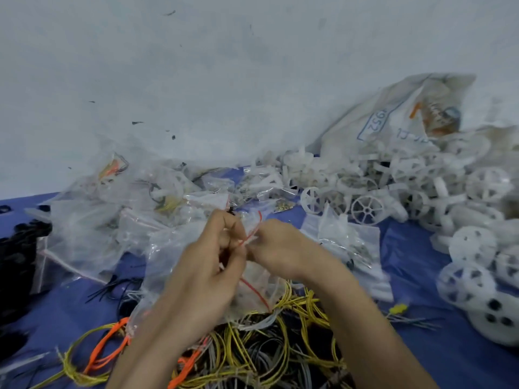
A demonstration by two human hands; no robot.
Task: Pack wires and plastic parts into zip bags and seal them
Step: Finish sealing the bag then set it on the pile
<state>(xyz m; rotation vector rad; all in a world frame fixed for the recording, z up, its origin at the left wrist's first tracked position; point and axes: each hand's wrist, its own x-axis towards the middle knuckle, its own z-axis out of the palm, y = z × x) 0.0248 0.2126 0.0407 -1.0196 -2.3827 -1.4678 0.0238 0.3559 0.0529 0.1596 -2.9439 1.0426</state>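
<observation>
Zip bag (pixel 257 279) edge pinched by left hand (pixel 207 265) and right hand (pixel 278 248) fingers, wires (pixel 280 341) below.

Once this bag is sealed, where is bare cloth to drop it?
Bare cloth lies between the flat bags and the wheels, and nearer, between the wires and the wheels. Crowded: the bag pile on the left, the wires in front.

A printed white sack (pixel 393 116) leans against the marked pale wall (pixel 224 80), above a blue cloth (pixel 412 276).

Blue table (pixel 407 248), wires (pixel 280 346), zip bags (pixel 84 228), plastic wheels (pixel 367 210)
</observation>
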